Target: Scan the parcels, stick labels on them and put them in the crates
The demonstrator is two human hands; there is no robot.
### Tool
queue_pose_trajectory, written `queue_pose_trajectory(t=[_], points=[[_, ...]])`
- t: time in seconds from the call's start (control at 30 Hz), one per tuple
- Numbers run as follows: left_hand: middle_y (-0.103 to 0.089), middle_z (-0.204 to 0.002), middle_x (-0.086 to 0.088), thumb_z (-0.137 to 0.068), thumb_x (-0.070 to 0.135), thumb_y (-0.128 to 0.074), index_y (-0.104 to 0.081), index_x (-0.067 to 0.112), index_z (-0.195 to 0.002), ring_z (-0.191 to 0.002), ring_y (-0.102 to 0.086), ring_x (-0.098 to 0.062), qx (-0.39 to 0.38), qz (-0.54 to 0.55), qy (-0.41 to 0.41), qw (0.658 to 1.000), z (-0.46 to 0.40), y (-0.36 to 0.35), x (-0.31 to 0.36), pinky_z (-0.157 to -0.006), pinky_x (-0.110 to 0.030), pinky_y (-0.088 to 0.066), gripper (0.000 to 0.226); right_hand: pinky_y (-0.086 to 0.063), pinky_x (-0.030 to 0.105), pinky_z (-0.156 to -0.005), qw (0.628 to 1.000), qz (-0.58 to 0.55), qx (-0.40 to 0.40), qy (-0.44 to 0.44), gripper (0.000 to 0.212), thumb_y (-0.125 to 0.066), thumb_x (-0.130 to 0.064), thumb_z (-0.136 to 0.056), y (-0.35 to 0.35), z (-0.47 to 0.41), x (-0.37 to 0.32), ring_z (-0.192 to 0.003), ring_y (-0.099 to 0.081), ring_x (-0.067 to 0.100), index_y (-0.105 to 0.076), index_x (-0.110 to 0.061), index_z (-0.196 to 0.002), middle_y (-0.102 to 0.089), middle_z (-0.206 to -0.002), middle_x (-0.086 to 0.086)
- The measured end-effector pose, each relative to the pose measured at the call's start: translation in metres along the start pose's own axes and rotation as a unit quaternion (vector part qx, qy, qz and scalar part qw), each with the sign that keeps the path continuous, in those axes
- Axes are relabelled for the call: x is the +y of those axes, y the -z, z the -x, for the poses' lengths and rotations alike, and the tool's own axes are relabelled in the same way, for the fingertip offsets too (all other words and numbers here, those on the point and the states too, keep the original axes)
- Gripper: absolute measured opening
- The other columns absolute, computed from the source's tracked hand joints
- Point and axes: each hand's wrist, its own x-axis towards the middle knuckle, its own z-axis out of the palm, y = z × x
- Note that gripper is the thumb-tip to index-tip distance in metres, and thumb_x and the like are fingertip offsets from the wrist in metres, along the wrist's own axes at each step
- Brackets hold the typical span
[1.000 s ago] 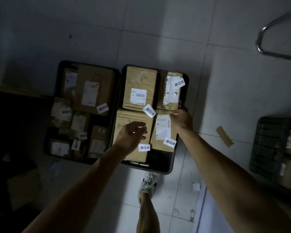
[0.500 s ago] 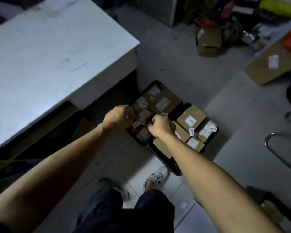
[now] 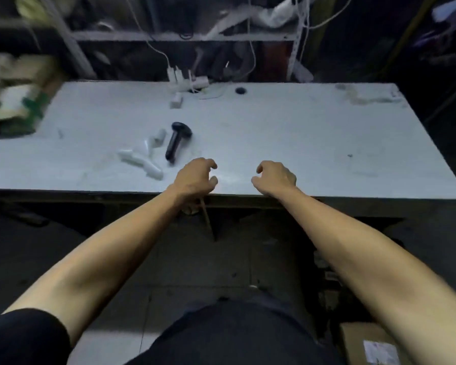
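Head view shows the wide pale grey table (image 3: 274,133) with both hands at its near edge, the left hand (image 3: 195,177) and right hand (image 3: 275,179) loosely curled, grasping nothing. A black handheld barcode scanner (image 3: 176,142) lies just beyond the left hand, white label strips (image 3: 142,160) beside it. A brown cardboard parcel (image 3: 366,343) sits on the floor below the table's near right side. Fetching that parcel first seems wise; then scan.
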Motion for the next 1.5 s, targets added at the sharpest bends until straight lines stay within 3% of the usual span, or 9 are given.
queue_pose_trajectory(t=[0.1,0.23,0.37,0.57,0.8,1.03,1.17,1.3,1.5], points=[[-0.062,-0.128,-0.003,-0.094,0.026,-0.057,-0.058,0.018,-0.133,-0.117,-0.056,-0.021,0.034,0.023,0.053,0.998,-0.003,0.023,-0.05,-0.097,-0.039,-0.048,0.04,-0.045,0.034,-0.079,0.998,0.019,-0.014,0.065,0.031,-0.056,-0.023,-0.092,-0.008,-0.033,-0.064,-0.107,-0.062,0.027,-0.062,-0.015,-0.121,-0.068,-0.115,0.002],[-0.061,-0.127,0.0,-0.095,0.028,-0.057,-0.06,0.02,-0.13,-0.113,-0.058,-0.02,0.062,0.026,0.108,0.992,-0.017,0.053,-0.112,-0.084,-0.031,-0.045,0.036,-0.045,0.034,-0.077,0.99,0.032,-0.03,0.133,0.03,-0.056,-0.023,-0.091,-0.022,-0.084,-0.146,-0.102,-0.062,0.026,-0.063,-0.015,-0.119,-0.068,-0.112,0.002],[-0.061,-0.129,0.0,-0.096,0.029,-0.056,-0.058,0.02,-0.134,-0.116,-0.057,-0.02,0.062,0.002,0.148,0.987,-0.046,0.081,-0.174,-0.089,-0.034,-0.048,0.039,-0.04,0.027,-0.067,0.984,0.029,-0.047,0.172,0.014,-0.056,-0.018,-0.087,-0.039,-0.137,-0.215,-0.088,-0.058,0.024,-0.066,-0.024,-0.095,-0.066,-0.097,-0.003],[-0.062,-0.129,0.0,-0.096,0.032,-0.057,-0.058,0.02,-0.134,-0.115,-0.058,-0.02,0.053,-0.004,0.195,0.979,-0.099,0.13,-0.253,-0.094,-0.037,-0.051,0.039,-0.047,0.036,-0.086,0.977,0.018,-0.071,0.198,0.035,-0.057,-0.026,-0.09,-0.058,-0.221,-0.305,-0.11,-0.06,0.029,-0.062,-0.018,-0.124,-0.065,-0.123,0.005],[-0.061,-0.132,-0.003,-0.094,0.033,-0.06,-0.058,0.021,-0.134,-0.116,-0.059,-0.022,0.085,0.049,0.261,0.96,-0.144,0.17,-0.357,-0.094,-0.039,-0.05,0.042,-0.046,0.035,-0.089,0.972,0.003,-0.105,0.21,0.04,-0.057,-0.027,-0.09,-0.089,-0.283,-0.393,-0.114,-0.06,0.027,-0.061,-0.019,-0.129,-0.065,-0.126,0.002],[-0.038,-0.151,-0.016,-0.083,0.047,-0.075,-0.043,0.015,-0.146,-0.139,-0.035,-0.037,0.134,0.012,0.365,0.921,-0.182,0.218,-0.511,-0.108,-0.049,-0.04,0.078,-0.05,0.033,-0.086,0.975,-0.028,-0.128,0.178,0.038,-0.058,-0.029,-0.091,-0.134,-0.334,-0.468,-0.109,-0.062,0.022,-0.061,-0.022,-0.128,-0.067,-0.116,-0.001],[-0.032,-0.146,-0.022,-0.071,0.065,-0.078,-0.036,0.014,-0.145,-0.132,-0.032,-0.043,0.128,-0.007,0.42,0.899,-0.204,0.248,-0.596,-0.111,-0.052,-0.033,0.099,-0.052,0.033,-0.083,0.982,-0.035,-0.144,0.12,0.037,-0.059,-0.03,-0.091,-0.159,-0.348,-0.517,-0.102,-0.063,0.021,-0.061,-0.023,-0.127,-0.069,-0.109,-0.002],[-0.02,-0.156,-0.027,-0.063,0.08,-0.073,-0.018,0.02,-0.153,-0.143,-0.02,-0.047,0.088,0.02,0.485,0.87,-0.218,0.265,-0.659,-0.117,-0.057,-0.016,0.121,-0.051,0.032,-0.082,0.985,-0.041,-0.14,0.097,0.037,-0.058,-0.028,-0.09,-0.174,-0.359,-0.563,-0.101,-0.063,0.02,-0.062,-0.023,-0.126,-0.07,-0.105,-0.003],[-0.021,-0.151,-0.031,-0.06,0.07,-0.082,-0.013,0.017,-0.154,-0.14,-0.022,-0.051,0.102,0.067,0.524,0.843,-0.228,0.276,-0.704,-0.116,-0.06,-0.019,0.128,-0.054,0.033,-0.082,0.98,-0.1,-0.145,0.087,0.034,-0.059,-0.026,-0.09,-0.188,-0.366,-0.608,-0.092,-0.063,0.016,-0.063,-0.022,-0.123,-0.065,-0.089,-0.01]])
